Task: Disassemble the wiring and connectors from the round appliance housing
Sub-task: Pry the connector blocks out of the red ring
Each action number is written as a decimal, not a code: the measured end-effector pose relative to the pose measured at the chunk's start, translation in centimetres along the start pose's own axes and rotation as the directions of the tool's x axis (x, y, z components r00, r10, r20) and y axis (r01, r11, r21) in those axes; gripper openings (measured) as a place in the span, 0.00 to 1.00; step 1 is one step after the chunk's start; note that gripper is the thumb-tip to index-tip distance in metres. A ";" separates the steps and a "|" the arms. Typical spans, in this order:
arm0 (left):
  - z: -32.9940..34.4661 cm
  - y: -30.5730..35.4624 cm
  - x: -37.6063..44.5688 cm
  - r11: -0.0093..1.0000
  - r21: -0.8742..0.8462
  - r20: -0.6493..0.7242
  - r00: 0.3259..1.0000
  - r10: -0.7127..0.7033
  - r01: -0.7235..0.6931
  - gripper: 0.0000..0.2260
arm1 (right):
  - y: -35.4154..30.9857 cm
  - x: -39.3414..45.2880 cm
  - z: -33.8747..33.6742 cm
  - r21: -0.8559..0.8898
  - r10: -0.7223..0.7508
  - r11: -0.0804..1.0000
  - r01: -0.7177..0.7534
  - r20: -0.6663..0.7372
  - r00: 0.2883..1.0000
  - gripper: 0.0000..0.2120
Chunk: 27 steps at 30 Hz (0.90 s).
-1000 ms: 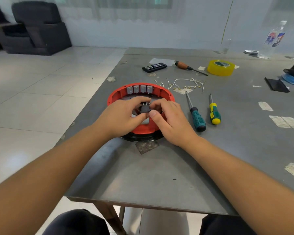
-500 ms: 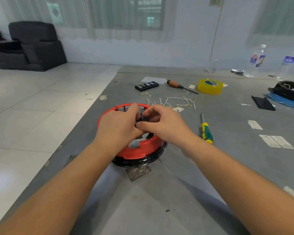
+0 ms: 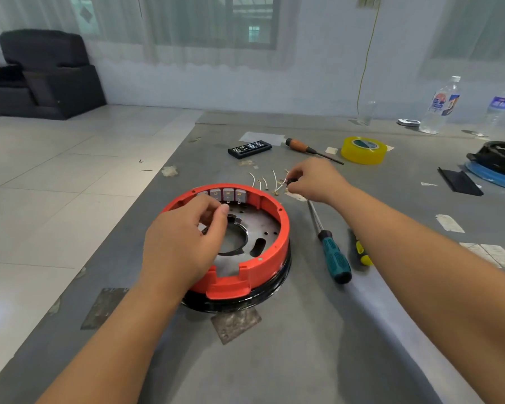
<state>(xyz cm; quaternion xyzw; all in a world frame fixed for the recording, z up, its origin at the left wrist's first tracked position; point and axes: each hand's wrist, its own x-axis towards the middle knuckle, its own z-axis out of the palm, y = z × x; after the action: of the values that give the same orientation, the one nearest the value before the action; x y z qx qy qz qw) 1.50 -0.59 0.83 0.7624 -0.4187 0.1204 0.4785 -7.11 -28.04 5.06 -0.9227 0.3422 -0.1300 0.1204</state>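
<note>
Your grey table (image 3: 303, 345) carries the round red housing (image 3: 270, 246) near its left edge. Your left hand (image 3: 181, 246) hovers over the housing, fingers loosely curled, holding nothing. Your right hand (image 3: 312, 180) is beyond it, pinching a small dark connector (image 3: 289, 181) — right over the loose white wires (image 3: 270, 182).

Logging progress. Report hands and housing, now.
Left hand over housing, loose, holds nothing. Right hand pinches small dark part at wire pile. Nothing in the way.
</note>
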 end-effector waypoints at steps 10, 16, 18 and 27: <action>-0.1 -1.2 -0.7 0.997 -0.071 -0.048 0.999 -0.012 0.009 0.10 | 1.1 1.4 3.3 -0.132 -0.004 0.991 0.022 0.134 0.991 0.11; -0.4 -1.3 -1.0 0.998 -0.054 0.002 0.999 0.043 -0.043 0.12 | 1.2 0.9 3.7 -0.104 0.024 0.994 -0.010 0.131 0.991 0.18; -0.7 -1.4 -1.1 0.994 -0.060 0.051 0.994 0.096 -0.093 0.14 | 1.3 0.4 3.4 -0.079 0.037 0.997 -0.027 0.131 0.991 0.24; -1.8 -2.3 -1.0 0.791 0.171 0.377 0.781 0.498 -0.587 0.24 | -3.9 -3.6 2.1 0.275 -0.159 0.951 0.140 0.049 0.986 0.16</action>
<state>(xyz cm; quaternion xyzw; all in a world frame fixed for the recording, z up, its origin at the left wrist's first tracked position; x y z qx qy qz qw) 2.99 1.88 -0.26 0.6760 -0.6711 0.1898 0.2378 -6.74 -22.53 3.77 -0.9249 0.2459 -0.1517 0.2470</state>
